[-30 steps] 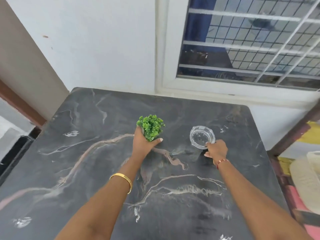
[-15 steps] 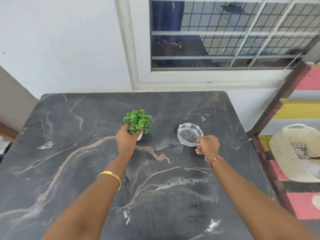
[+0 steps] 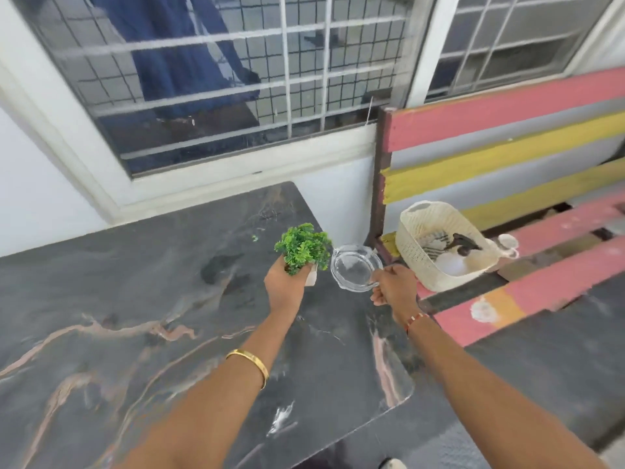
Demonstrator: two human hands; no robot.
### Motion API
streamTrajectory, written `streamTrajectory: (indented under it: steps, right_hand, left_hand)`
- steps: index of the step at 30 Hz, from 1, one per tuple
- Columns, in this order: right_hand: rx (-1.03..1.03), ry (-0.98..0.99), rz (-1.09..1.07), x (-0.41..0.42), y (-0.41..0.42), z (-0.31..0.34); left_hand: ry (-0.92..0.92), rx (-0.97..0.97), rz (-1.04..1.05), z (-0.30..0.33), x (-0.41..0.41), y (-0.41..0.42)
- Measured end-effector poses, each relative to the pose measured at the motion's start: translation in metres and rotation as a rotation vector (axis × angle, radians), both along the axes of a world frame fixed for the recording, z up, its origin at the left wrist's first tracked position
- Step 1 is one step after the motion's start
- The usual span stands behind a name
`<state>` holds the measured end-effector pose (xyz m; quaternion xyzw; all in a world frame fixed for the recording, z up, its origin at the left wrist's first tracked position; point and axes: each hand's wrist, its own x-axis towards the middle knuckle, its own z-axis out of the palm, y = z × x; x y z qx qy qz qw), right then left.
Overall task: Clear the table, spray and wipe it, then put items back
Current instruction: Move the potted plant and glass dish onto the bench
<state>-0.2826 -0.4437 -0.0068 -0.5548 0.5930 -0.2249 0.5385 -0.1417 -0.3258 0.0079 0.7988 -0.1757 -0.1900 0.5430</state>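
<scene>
My left hand grips a small green potted plant by its white pot and holds it up over the right side of the dark marble table. My right hand pinches the rim of a clear glass ashtray, lifted just past the table's right edge. Plant and ashtray are side by side, nearly touching. Both are off the tabletop.
A cream woven basket sits on a pink and yellow slatted bench right of the table, with a spray bottle and cloth inside. A barred window and white wall stand behind. A small green leaf scrap lies on the table.
Both hands lifted the plant and ashtray off the table and carried them to the right, toward the bench. The view swung right, bringing the basket into sight.
</scene>
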Motion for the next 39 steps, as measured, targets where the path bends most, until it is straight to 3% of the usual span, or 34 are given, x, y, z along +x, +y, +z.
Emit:
streamTrajectory:
  steps: [11,20,30,39]
  right_hand:
    - [-0.055,0.131,-0.248,-0.219,-0.093,-0.007]
    - [0.066,0.056,-0.462,-0.328,-0.156,-0.011]
    - [0.167,0.117,-0.522,-0.398,-0.280,-0.059]
    - [0.289,0.289,-0.368,-0.418,-0.391,-0.081]
  left_hand:
    - [0.011,0.049,-0.310,-0.026,-0.194,-0.135]
    - [0.080,0.030,-0.586,-0.020,-0.297,-0.222]
    - [0.161,0.191,-0.620,-0.072,-0.360,-0.344]
    - [0.232,0.358,-0.538,-0.096,-0.380,-0.439]
